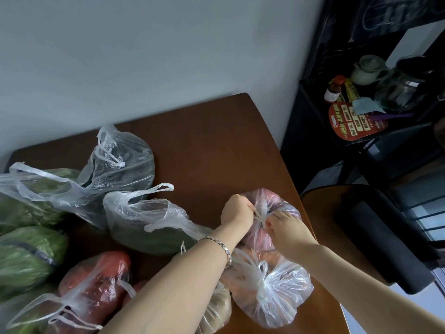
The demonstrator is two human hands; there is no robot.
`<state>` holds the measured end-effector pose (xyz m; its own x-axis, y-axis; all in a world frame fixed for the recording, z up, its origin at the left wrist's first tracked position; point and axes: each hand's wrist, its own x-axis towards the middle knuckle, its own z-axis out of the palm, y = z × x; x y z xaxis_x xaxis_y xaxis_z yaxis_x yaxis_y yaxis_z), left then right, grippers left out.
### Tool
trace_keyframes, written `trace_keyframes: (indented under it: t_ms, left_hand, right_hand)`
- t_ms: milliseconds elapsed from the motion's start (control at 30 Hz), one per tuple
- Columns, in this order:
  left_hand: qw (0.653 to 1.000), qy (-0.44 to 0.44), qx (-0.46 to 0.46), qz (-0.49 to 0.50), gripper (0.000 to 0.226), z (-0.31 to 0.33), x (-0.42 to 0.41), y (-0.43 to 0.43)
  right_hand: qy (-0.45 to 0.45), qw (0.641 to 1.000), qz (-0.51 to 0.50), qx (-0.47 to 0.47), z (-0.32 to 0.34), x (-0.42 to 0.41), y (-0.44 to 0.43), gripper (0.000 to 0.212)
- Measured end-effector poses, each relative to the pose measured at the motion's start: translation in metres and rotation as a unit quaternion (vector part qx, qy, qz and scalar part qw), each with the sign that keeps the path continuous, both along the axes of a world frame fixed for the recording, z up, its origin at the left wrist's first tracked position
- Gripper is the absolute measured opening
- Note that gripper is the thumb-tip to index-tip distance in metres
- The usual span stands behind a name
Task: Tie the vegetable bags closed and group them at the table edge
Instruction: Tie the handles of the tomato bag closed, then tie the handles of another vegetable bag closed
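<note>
Here, at the right edge of a smooth brown wooden table [212, 145], two bare hands work the twisted handles of a thin, crinkled clear plastic bag of purplish-red produce [286, 208], right of the frame's centre. The left hand [237, 213], a silver chain bracelet [222, 247] on its wrist, is clenched on one handle; the right hand [286, 230] pinches the other at the knot. Touching it below sits a knotted clear bag of orange-brown produce [272, 292]. Six more filmy bags crowd the frame's left half, handles loose, among them a bag of glossy red vegetables [96, 285] and a bag of leafy greens [29, 256].
</note>
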<state>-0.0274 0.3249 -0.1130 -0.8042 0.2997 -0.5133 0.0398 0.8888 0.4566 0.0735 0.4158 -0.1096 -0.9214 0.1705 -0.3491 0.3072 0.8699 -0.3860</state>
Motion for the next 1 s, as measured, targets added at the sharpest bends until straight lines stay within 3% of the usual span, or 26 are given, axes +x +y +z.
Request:
trace_keyframes:
  t_ms: [100, 167, 267, 400, 500, 600, 700, 767, 833, 900, 1000]
  left_hand:
    - [0.988, 0.057, -0.082, -0.119, 0.031, 0.032, -0.011, -0.006]
    - [0.970, 0.159, -0.039, -0.178, 0.031, 0.061, -0.017, -0.023]
    - [0.949, 0.260, 0.045, -0.174, 0.030, 0.089, -0.027, -0.061]
    - [0.933, 0.335, 0.031, -0.125, 0.039, 0.100, -0.041, -0.128]
    - [0.945, 0.310, -0.074, -0.067, 0.055, 0.097, -0.055, -0.182]
    - [0.962, 0.221, -0.154, -0.035, 0.077, 0.091, -0.068, -0.223]
    - [0.992, 0.091, -0.068, 0.046, 0.082, 0.086, -0.078, -0.248]
    - [0.998, 0.027, -0.004, 0.065, 0.059, 0.083, -0.084, -0.257]
    - [0.999, 0.040, -0.014, -0.001, 0.026, 0.080, -0.087, -0.265]
    - [0.990, 0.100, -0.025, -0.098, 0.027, 0.076, -0.088, -0.273]
    - [0.959, 0.130, 0.004, -0.252, 0.043, 0.084, -0.085, -0.281]
  right_hand:
    - [-0.037, 0.999, -0.029, -0.008, 0.010, -0.006, -0.005, 0.024]
    - [-0.035, 0.999, -0.033, -0.009, 0.020, -0.012, -0.012, 0.025]
    - [0.057, 0.996, -0.023, -0.057, 0.049, -0.026, -0.036, 0.027]
    - [0.150, 0.982, 0.062, -0.098, 0.081, -0.047, -0.084, 0.051]
    - [0.095, 0.990, 0.101, -0.040, 0.077, -0.060, -0.124, 0.075]
    - [0.063, 0.996, 0.069, 0.009, 0.065, -0.071, -0.154, 0.064]
    - [0.092, 0.995, -0.021, -0.036, 0.058, -0.075, -0.170, 0.031]
    - [0.135, 0.987, -0.056, -0.065, 0.055, -0.075, -0.180, 0.019]
    - [0.174, 0.973, -0.094, -0.121, 0.057, -0.075, -0.188, 0.016]
    - [0.205, 0.942, -0.175, -0.202, 0.065, -0.072, -0.194, 0.022]
    - [0.225, 0.860, -0.329, -0.317, 0.075, -0.066, -0.195, 0.035]
